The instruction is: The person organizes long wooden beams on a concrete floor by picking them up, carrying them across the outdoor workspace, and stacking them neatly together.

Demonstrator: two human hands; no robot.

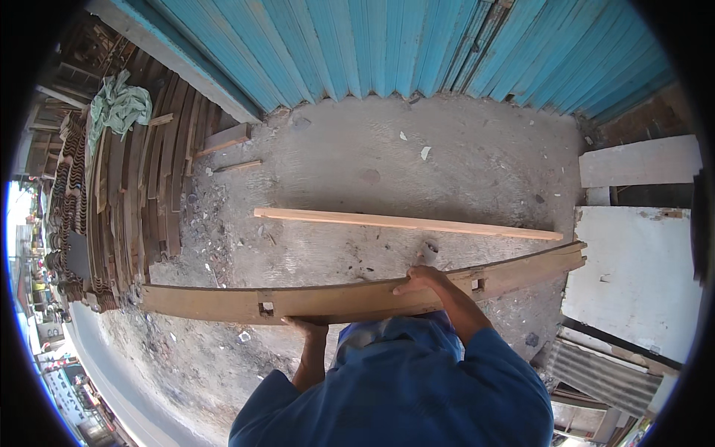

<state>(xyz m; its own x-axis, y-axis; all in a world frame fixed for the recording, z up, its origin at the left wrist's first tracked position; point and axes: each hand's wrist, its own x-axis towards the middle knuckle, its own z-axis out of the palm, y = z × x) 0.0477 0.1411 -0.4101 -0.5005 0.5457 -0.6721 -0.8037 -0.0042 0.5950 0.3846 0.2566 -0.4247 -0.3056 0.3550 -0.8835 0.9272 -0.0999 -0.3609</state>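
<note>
Right hand is gripping the notched plank over its upper edge; left hand is supporting the lower edge, closure can't tell. Plank is running eight to three o'clock, ends sitting near timber stack and white panel. Concrete floor is stretching toward twelve, batten crossing it, blue shutter bounding it.

Before us, a person in blue holds a long mortised plank crosswise, left hand beneath its lower edge, right hand over its upper edge. Beyond, a pale batten lies on dusty ground before blue corrugated shutters; boards are stacked at left.
</note>
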